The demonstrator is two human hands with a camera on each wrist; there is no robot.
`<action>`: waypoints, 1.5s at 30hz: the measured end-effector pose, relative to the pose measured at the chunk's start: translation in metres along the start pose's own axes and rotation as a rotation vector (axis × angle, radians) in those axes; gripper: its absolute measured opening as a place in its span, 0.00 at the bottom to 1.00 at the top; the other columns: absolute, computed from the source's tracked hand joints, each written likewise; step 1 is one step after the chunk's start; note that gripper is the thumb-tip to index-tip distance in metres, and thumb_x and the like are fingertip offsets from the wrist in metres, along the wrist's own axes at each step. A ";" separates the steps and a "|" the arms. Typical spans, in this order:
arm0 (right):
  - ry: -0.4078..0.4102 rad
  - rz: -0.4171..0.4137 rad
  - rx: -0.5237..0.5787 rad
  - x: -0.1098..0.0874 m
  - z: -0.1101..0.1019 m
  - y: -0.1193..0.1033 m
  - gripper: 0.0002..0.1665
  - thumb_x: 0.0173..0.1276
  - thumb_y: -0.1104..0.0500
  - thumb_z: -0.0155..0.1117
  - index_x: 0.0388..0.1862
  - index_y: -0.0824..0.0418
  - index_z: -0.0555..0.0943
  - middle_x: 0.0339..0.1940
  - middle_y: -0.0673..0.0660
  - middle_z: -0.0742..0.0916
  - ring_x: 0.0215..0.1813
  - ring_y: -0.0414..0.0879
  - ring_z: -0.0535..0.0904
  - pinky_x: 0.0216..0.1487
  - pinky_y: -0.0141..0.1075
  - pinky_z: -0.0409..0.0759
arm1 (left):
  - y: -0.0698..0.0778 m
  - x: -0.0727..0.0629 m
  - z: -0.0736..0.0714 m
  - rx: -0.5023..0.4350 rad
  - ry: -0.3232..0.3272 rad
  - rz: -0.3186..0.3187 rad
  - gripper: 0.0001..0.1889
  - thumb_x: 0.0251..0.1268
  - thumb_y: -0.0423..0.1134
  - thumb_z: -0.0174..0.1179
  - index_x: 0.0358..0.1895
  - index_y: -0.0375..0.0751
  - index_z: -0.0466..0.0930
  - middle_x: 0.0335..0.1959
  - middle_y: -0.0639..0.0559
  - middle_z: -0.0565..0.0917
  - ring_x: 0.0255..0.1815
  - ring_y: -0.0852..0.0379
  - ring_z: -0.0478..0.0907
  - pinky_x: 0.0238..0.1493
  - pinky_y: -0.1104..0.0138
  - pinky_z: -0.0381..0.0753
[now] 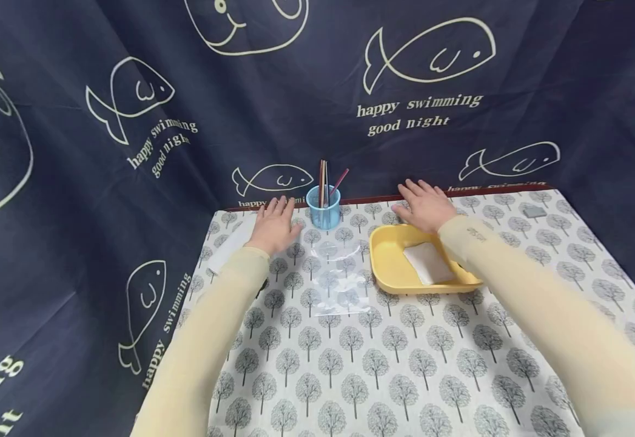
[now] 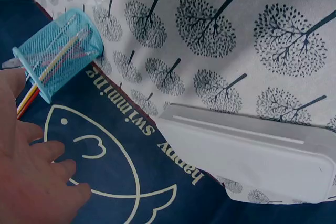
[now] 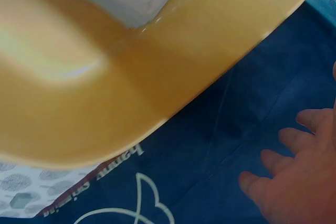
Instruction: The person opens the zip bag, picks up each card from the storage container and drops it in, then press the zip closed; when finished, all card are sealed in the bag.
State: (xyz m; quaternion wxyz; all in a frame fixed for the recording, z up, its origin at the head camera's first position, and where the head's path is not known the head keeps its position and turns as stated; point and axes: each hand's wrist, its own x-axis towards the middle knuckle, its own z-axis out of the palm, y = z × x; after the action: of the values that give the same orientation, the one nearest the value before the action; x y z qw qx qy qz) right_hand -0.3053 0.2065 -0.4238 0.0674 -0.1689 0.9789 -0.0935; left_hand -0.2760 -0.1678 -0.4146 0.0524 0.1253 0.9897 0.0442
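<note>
My left hand [image 1: 275, 229] is at the table's far left, fingers spread and holding nothing. Beside it is a white, flat-looking item [image 1: 231, 247], partly covered by the arm; the left wrist view shows it as a white lidded-looking box [image 2: 252, 150]. Just right of that hand stands a light-blue mesh pen cup [image 1: 325, 217] with several pencils [image 1: 323, 182]. My right hand [image 1: 426, 206], also spread and holding nothing, hovers past the back rim of a yellow tray [image 1: 385, 258]. Inside the tray lies a folded whitish cloth [image 1: 427, 263]. The right forearm hides the tray's right side.
A transparent plastic sheet or bag [image 1: 340, 285] lies flat mid-table, left of the tray. At the far right is a small grey-green block [image 1: 534, 212]. Something dark [image 1: 263, 286] peeks out by the left wrist. A navy curtain [image 1: 317, 109] hangs behind the tree-patterned tablecloth [image 1: 350, 376].
</note>
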 end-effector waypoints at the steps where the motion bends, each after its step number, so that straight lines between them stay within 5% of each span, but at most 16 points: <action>1: -0.001 -0.006 -0.007 0.001 0.001 -0.003 0.45 0.84 0.37 0.44 0.85 0.66 0.53 0.85 0.69 0.55 0.84 0.69 0.45 0.79 0.65 0.42 | 0.002 0.000 0.001 0.007 -0.002 0.005 0.38 0.84 0.57 0.42 0.85 0.41 0.45 0.85 0.39 0.48 0.86 0.41 0.40 0.82 0.46 0.37; 14: 0.002 -0.148 -0.088 0.028 0.034 -0.062 0.37 0.80 0.43 0.55 0.75 0.68 0.71 0.74 0.70 0.75 0.75 0.69 0.68 0.74 0.65 0.63 | 0.019 -0.003 0.018 0.070 0.030 0.059 0.31 0.81 0.49 0.52 0.78 0.34 0.64 0.74 0.36 0.71 0.75 0.37 0.67 0.75 0.45 0.65; 21: 0.009 -0.205 -0.119 0.042 0.049 -0.094 0.20 0.75 0.49 0.64 0.52 0.65 0.85 0.48 0.63 0.89 0.51 0.60 0.85 0.55 0.58 0.82 | 0.026 -0.001 0.032 0.104 0.020 0.096 0.26 0.78 0.46 0.57 0.70 0.33 0.73 0.64 0.38 0.80 0.64 0.40 0.78 0.64 0.48 0.78; 24: -0.016 -0.203 -0.131 0.045 0.053 -0.100 0.16 0.72 0.51 0.65 0.45 0.63 0.86 0.41 0.59 0.89 0.44 0.58 0.86 0.50 0.55 0.83 | 0.030 0.001 0.038 0.090 0.005 0.105 0.24 0.78 0.45 0.59 0.68 0.33 0.74 0.64 0.37 0.80 0.63 0.40 0.79 0.63 0.48 0.78; 32: -0.144 -0.072 -0.150 0.052 0.063 -0.111 0.15 0.69 0.55 0.66 0.49 0.63 0.86 0.43 0.61 0.87 0.46 0.59 0.84 0.54 0.59 0.81 | 0.033 0.005 0.053 0.087 0.006 0.096 0.20 0.78 0.43 0.58 0.63 0.35 0.78 0.57 0.40 0.83 0.58 0.41 0.82 0.57 0.48 0.81; 45: -0.160 -0.056 -0.190 0.062 0.083 -0.110 0.08 0.67 0.60 0.67 0.43 0.59 0.86 0.41 0.58 0.89 0.43 0.56 0.85 0.51 0.58 0.83 | 0.035 0.017 0.078 0.101 -0.020 0.106 0.22 0.75 0.44 0.62 0.66 0.37 0.77 0.59 0.41 0.83 0.57 0.41 0.82 0.57 0.47 0.82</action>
State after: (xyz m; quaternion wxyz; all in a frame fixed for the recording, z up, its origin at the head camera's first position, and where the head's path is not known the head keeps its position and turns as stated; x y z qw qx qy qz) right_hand -0.3150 0.0702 -0.4879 0.1262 -0.2089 0.9697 0.0113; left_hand -0.2751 -0.1243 -0.4905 0.0537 0.1805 0.9821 -0.0044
